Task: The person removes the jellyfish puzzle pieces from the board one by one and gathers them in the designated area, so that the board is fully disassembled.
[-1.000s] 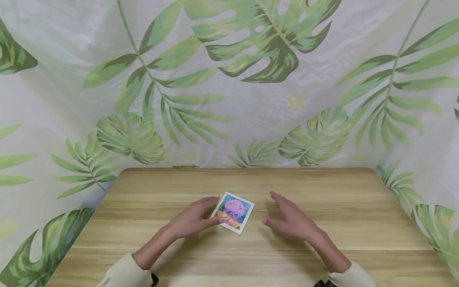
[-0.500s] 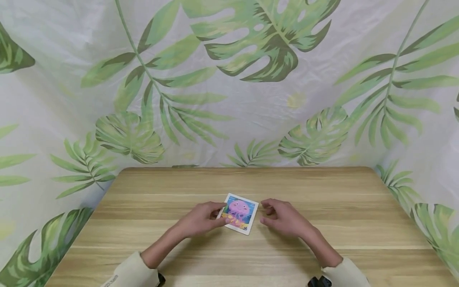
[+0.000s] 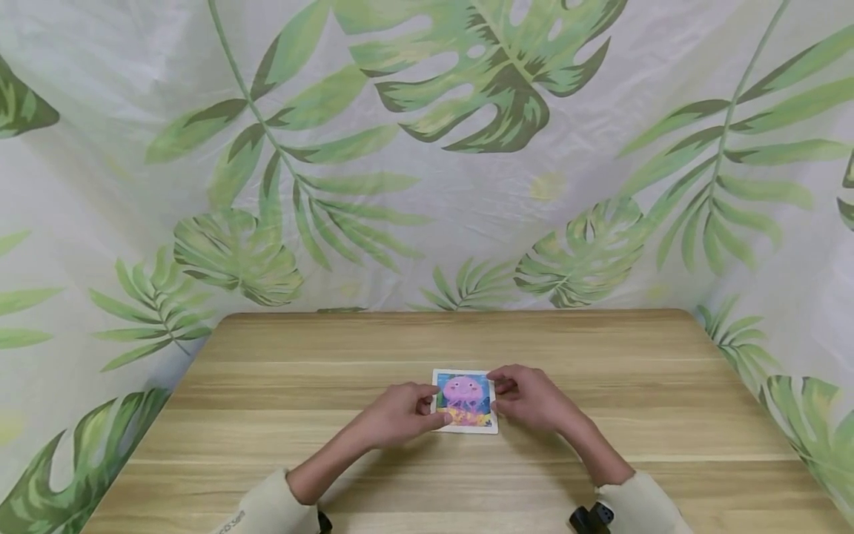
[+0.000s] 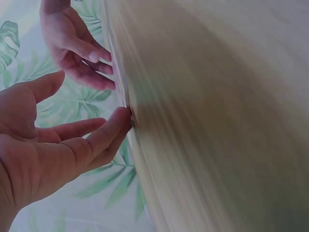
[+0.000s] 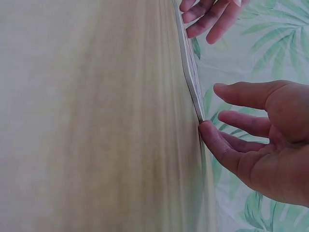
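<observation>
In the head view, the card (image 3: 469,401) is seen lying flat on the table (image 3: 320,341), with its printed side up. The left edge of the card is touched by the left hand (image 3: 400,417), and its right edge is met by the right hand (image 3: 534,400). From here, it is judged, the card could be turned askew, if one side of it were pushed harder than the other.

In the left wrist view, the card is shown only as a thin strip. It is touched at its near end by the left fingertips, while the thumb is held apart from it; the grip is wide, and nothing is pinched. By such light contact, a slip could be caused.

In the right wrist view, the near end of the card is touched by one fingertip, with the thumb well off it; this grip is wide also. Whether a single layer or several are there cannot be told. If there are several, they could be shifted apart by uneven pressing.
</observation>
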{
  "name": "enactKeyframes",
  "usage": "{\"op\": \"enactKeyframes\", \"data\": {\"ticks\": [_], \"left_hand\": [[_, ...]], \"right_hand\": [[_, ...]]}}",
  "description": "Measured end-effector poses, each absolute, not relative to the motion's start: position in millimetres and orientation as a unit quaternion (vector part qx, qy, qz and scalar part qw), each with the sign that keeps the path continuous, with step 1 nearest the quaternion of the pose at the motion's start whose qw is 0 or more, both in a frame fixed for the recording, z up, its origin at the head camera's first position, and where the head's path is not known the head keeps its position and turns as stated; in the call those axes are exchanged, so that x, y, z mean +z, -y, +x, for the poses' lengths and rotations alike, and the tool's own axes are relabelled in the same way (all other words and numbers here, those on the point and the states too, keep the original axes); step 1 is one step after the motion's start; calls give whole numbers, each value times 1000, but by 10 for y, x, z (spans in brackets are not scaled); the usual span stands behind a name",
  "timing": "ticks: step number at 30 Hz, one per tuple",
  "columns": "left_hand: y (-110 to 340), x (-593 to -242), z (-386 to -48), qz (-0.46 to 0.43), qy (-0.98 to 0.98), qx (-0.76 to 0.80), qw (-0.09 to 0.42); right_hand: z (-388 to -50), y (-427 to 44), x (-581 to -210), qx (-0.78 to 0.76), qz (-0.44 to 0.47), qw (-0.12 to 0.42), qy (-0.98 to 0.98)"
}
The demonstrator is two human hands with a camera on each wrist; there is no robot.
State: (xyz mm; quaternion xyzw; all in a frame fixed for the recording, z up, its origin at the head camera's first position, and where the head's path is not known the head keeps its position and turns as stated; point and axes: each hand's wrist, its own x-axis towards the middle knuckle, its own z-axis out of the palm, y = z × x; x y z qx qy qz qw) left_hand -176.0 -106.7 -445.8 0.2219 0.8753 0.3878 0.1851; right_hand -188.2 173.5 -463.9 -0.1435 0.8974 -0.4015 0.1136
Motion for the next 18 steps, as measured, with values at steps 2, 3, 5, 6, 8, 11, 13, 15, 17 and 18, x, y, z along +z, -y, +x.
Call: {"op": "enactKeyframes", "data": {"ticks": [2, 3, 5, 6, 8, 11, 13, 15, 17, 18], "left_hand": [[1047, -4445, -1747, 214, -872, 395, 194], [1038, -4438, -1739, 210, -871, 398, 198], [1026, -4427, -1724, 201, -870, 401, 203], [1024, -4425, -1719, 197, -871, 403, 203], [1029, -4426, -1718, 191, -873, 401, 201], [1053, -4447, -1763, 202, -878, 390, 188], [1067, -4464, -1815, 220, -881, 380, 174], [1073, -4484, -1871, 241, -885, 366, 156], [1070, -4500, -1914, 258, -890, 350, 141], [1066, -4510, -1931, 264, -891, 344, 134]], "right_hand": [[-1913, -1733, -4644, -402, -149, 112, -896], [-1927, -1732, -4647, -403, -152, 112, -896], [-1953, -1725, -4656, -403, -150, 113, -896], [-1963, -1723, -4660, -405, -149, 114, -895], [-1973, -1722, -4664, -409, -145, 116, -894], [-1970, -1726, -4658, -408, -139, 114, -895], [-1964, -1732, -4655, -405, -136, 111, -897], [-1955, -1739, -4655, -399, -136, 110, -900], [-1947, -1743, -4657, -400, -137, 114, -899], [-1944, -1743, -4660, -400, -139, 115, -899]]}}
